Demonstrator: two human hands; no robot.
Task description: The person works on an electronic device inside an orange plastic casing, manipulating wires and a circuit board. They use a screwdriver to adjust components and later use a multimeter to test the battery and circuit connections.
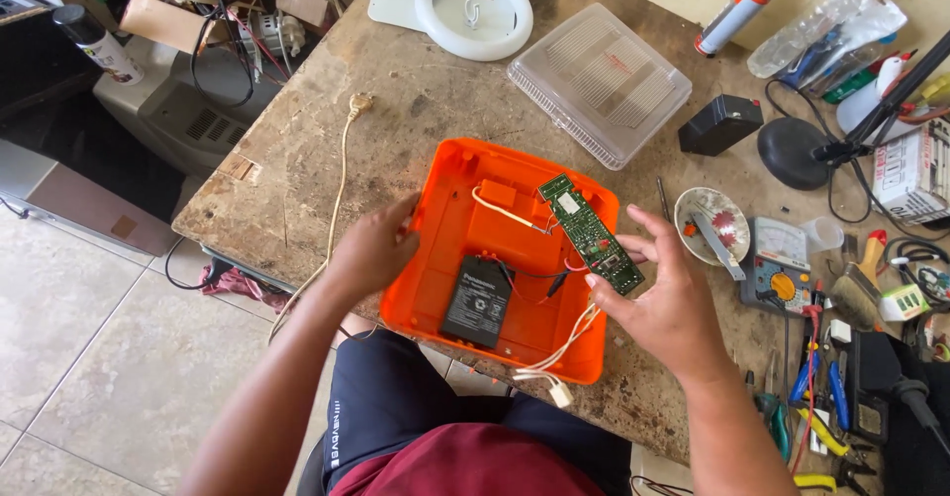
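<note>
An open orange plastic housing (465,174) lies on the worn wooden table. Inside it sits a black rectangular battery (477,300) with red and black wires. My left hand (374,248) grips the housing's left rim. My right hand (665,293) holds a long green circuit board (590,232) by its lower end, tilted over the housing's right side. White wires (554,357) run from the housing to a small white connector hanging over the table's front edge.
A clear ribbed cover (599,82), a white ring lamp (473,9) and a black box (719,123) lie behind. To the right are a dish (712,225), a multimeter (780,266), pliers (821,407) and a black lamp base (792,151). A beige cord (336,189) trails off the left edge.
</note>
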